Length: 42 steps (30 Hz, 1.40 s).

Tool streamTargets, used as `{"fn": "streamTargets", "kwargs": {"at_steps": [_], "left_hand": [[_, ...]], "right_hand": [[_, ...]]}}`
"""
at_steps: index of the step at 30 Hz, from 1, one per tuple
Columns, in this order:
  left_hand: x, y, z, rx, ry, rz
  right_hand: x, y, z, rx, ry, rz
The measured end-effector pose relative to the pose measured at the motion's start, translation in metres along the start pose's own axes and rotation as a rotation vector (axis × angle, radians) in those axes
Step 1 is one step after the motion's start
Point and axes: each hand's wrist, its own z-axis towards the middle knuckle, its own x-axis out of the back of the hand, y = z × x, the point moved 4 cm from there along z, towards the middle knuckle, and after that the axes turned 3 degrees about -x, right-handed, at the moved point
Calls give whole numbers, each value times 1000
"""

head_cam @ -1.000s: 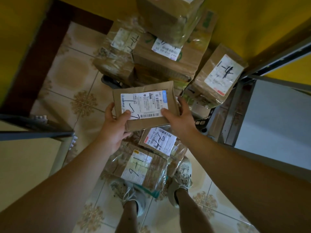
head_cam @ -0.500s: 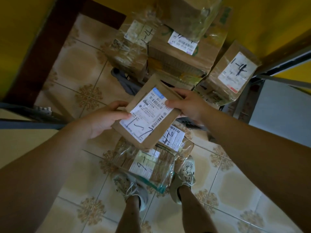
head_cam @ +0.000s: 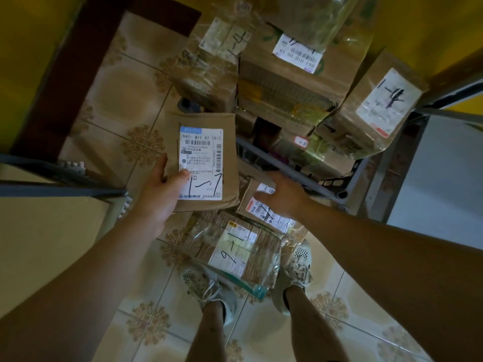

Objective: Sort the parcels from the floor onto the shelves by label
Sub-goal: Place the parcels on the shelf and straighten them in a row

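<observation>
My left hand (head_cam: pixel 162 192) grips a flat brown parcel (head_cam: pixel 206 142) by its lower left edge, thumb on its white label marked 1-7. My right hand (head_cam: pixel 285 194) hovers with relaxed fingers over a small brown parcel (head_cam: pixel 251 202) on the floor, partly hiding its label; contact is unclear. In front of my feet lies a clear-wrapped parcel (head_cam: pixel 243 252) with a handwritten label. A pile of taped brown boxes stands farther ahead, two of them, the left one (head_cam: pixel 214 56) and the right one (head_cam: pixel 373 105), marked 1-4.
A grey metal shelf frame (head_cam: pixel 366 178) stands at the right with a pale shelf board (head_cam: pixel 449 178). Another shelf edge (head_cam: pixel 52 186) juts in at the left. Yellow walls and a dark wooden door frame (head_cam: pixel 65 69) border the tiled floor (head_cam: pixel 130 100).
My right hand let go of the 1-7 parcel and dropped toward the small parcel on the floor. My left hand alone now holds the 1-7 parcel, turned upright and shifted left.
</observation>
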Motion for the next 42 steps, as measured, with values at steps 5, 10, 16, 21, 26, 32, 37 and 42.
{"fn": "streamTargets", "kwargs": {"at_steps": [5,10,16,21,26,32,37,42], "left_hand": [[0,-12,11,1,81,-19],[-1,-21,16,16,99,-51],[-7,-19,15,19,75,-52],[-9,-21,16,1,54,-52],[-12,-30,17,10,46,-48],[-17,-32,19,24,29,-37],[-20,-33,23,29,39,-41],[-25,-36,26,38,39,-26]], "right_hand": [[-18,37,22,-113,-100,-324],[-17,42,23,-107,-95,-253],[-17,49,21,-136,-118,-178],[-20,54,20,-132,-159,-95],[-21,58,19,-116,-95,-75],[-13,57,12,-80,41,-99],[1,51,5,-55,259,-102],[-1,62,9,-87,300,-55]]}}
